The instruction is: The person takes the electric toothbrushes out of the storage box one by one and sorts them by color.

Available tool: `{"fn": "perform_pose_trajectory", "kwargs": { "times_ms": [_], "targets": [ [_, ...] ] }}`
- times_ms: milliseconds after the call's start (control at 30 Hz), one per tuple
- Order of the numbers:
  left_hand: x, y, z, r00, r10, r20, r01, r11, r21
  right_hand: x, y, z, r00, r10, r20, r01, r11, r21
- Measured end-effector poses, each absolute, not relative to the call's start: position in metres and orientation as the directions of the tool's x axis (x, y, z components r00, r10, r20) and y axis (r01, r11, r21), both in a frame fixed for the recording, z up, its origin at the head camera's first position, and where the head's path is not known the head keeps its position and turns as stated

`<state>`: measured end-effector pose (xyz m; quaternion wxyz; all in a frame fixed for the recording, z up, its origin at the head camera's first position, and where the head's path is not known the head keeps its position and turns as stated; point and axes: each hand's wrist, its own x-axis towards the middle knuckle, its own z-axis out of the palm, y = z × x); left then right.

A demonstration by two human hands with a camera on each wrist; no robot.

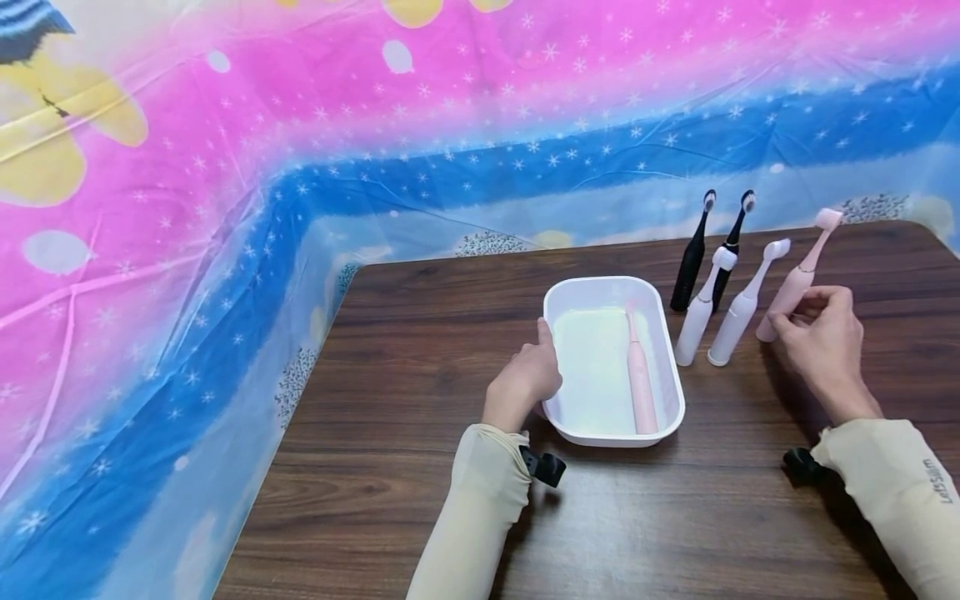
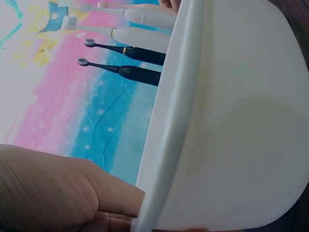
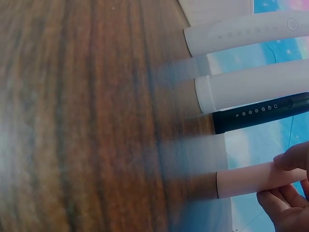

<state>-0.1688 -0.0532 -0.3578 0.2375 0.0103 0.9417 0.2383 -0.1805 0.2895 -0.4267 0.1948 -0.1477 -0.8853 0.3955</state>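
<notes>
At the right, my right hand pinches the handle of a pink electric toothbrush between thumb and fingers. That brush stands upright, its base at the table in the right wrist view. My left hand grips the left rim of a white plastic tub, with the thumb at the rim in the left wrist view. Inside the tub lies another pink electric toothbrush, head toward the far end. Two white electric toothbrushes and two black ones stand between tub and right hand.
The dark wood-grain table carries everything. A pink and blue patterned cloth hangs behind and to the left of it. Each wrist wears a black camera mount over a cream sleeve.
</notes>
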Motion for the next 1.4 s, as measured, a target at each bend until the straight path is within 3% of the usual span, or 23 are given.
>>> {"fn": "perform_pose_trajectory", "kwargs": {
  "times_ms": [333,1167,1400],
  "targets": [
    [-0.169,-0.053,-0.359,-0.886,0.124,-0.447,-0.100,0.890,0.445,-0.172,0.291,-0.424,-0.918,0.362,0.164,0.128,0.660,-0.740],
    [-0.166,-0.053,-0.358,-0.887,0.111,-0.448,-0.103,0.899,0.426,-0.109,0.269,-0.391,-0.881,0.447,0.159,0.149,0.579,-0.802],
    [-0.167,-0.052,-0.359,-0.890,0.112,-0.442,-0.093,0.904,0.417,-0.085,0.248,-0.369,-0.940,0.246,0.236,-0.030,0.629,-0.777]
  ]
}}
